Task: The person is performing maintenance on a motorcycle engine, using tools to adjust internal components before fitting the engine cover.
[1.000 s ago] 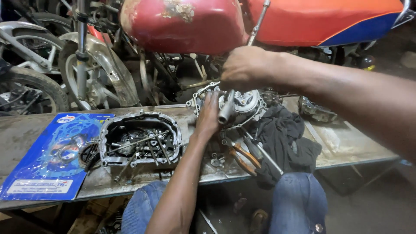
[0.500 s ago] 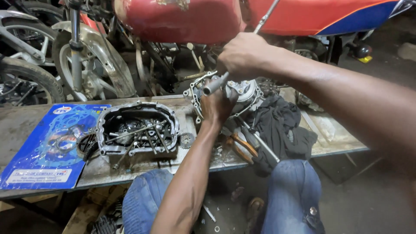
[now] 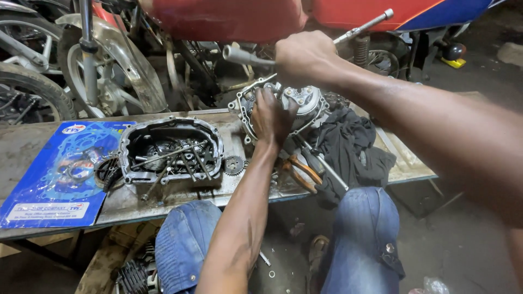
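Observation:
My left hand (image 3: 271, 117) presses flat on a grey engine casing (image 3: 305, 103) that stands on the metal workbench (image 3: 180, 201). My right hand (image 3: 305, 57) is raised above the casing and grips a long steel tool (image 3: 245, 56) by its middle. The tool's thick socket end points left and its thin handle end sticks up to the right. The casing's left half is hidden behind my left hand.
An open engine cover (image 3: 169, 149) full of bolts and tools lies left of the casing, with a small gear (image 3: 233, 165) beside it. A blue gasket packet (image 3: 57, 174) lies far left. Orange-handled pliers (image 3: 299, 171) and a black rag (image 3: 348, 147) lie right. A red motorcycle (image 3: 234, 19) stands behind.
My right hand has lifted the steel tool off the casing and swung it up to lie almost level. The left hand has stayed on the casing.

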